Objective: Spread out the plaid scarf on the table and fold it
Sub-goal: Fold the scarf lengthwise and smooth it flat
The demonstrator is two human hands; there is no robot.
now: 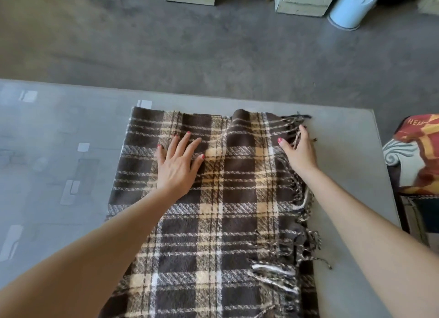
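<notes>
Head view: plaid scarf [225, 199] lies folded on the grey table [71, 151], fringe [301, 199] along its right edge. Left hand [177, 165] pressed flat, fingers spread, gripping nothing, likely pinning layers. Right hand [298, 151] open, fingertips among the tassels, probably aligning them.

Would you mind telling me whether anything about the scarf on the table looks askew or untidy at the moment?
Yes. The plaid scarf has a raised wrinkle at its far edge, between the hands. Its fringe along the right side lies tangled and uneven, some strands bunched under the right hand.
</notes>
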